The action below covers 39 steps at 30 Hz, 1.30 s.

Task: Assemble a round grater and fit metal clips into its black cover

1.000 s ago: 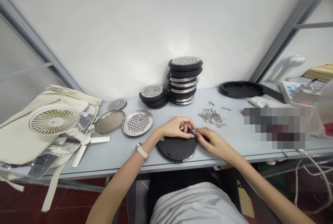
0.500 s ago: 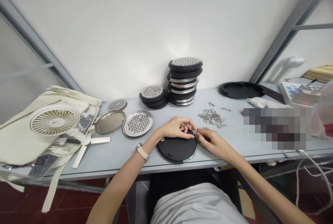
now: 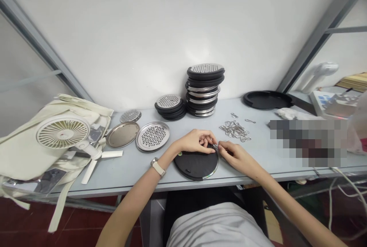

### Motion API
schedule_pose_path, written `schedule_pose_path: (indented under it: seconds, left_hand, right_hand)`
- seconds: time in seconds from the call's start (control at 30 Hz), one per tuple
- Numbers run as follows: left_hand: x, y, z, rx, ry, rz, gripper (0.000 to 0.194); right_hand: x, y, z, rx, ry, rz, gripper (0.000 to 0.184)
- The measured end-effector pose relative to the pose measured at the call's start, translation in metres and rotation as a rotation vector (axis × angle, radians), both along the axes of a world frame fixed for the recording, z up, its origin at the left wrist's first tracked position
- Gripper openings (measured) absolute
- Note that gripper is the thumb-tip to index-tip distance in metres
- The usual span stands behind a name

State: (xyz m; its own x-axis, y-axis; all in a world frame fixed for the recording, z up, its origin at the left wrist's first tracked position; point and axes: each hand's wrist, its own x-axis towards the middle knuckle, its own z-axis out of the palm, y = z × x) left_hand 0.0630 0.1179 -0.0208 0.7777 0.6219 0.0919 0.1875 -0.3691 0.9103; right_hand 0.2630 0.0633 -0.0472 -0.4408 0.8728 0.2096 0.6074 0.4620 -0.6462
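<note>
- Work in hand: the left hand [image 3: 195, 142] and right hand [image 3: 233, 156] meet at the upper rim of a black round disc [image 3: 195, 167], which lies flat on the grey table [image 3: 126, 174] directly in front of the person, close to the near edge.
- Left hand: fingers curled and close together over the disc's rim. Whether they grip it or only press on it cannot be determined. A wristwatch [image 3: 158, 167] with a pale strap is on that wrist.
- Right hand: thumb and forefinger pinch a small metal clip [image 3: 215, 147] at the rim; the other fingers are folded in behind them. The clip's exact seating is too small to confirm.
- Supply: a loose pile of wire clips [image 3: 234, 130] lies just beyond the right hand, with two separate clips [image 3: 250, 121] further right.
- Stacks: a tall stack of black-and-steel grater discs [image 3: 204, 90] stands against the wall, a shorter stack [image 3: 169, 107] beside it.
- Loose parts: a perforated steel plate [image 3: 153, 136] and a plain steel dish [image 3: 122, 134] lie left of the hands.
- Containers: a black shallow tray [image 3: 266, 99] sits at the far right; its contents are not visible. A cream canvas bag [image 3: 28, 166] lies at the left, with a white desk fan [image 3: 63, 132] resting on it.
</note>
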Motion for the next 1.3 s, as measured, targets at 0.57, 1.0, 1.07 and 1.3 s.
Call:
schedule_pose_path:
  seconds: [0.57,1.0,1.07,1.3]
  left_hand:
    - [0.0012,0.0003,0.0001,0.038,0.057,0.018,0.030]
    - [0.0009,0.0013,-0.0012,0.066,0.011,0.012,0.029]
    - [0.0012,0.0007,-0.0003,0.043,0.015,0.026,0.029]
    - [0.0010,-0.0008,0.0016,0.023,-0.003,0.011,0.030]
  right_hand:
    - [0.0007,0.0011,-0.0012,0.018,-0.020,0.011,0.029]
    - [0.0006,0.0010,-0.0015,0.040,-0.039,0.015,0.029]
    - [0.0005,0.0012,-0.0013,0.040,-0.044,0.019,0.029]
    - [0.0004,0.0022,-0.0012,0.061,-0.067,0.037,0.032]
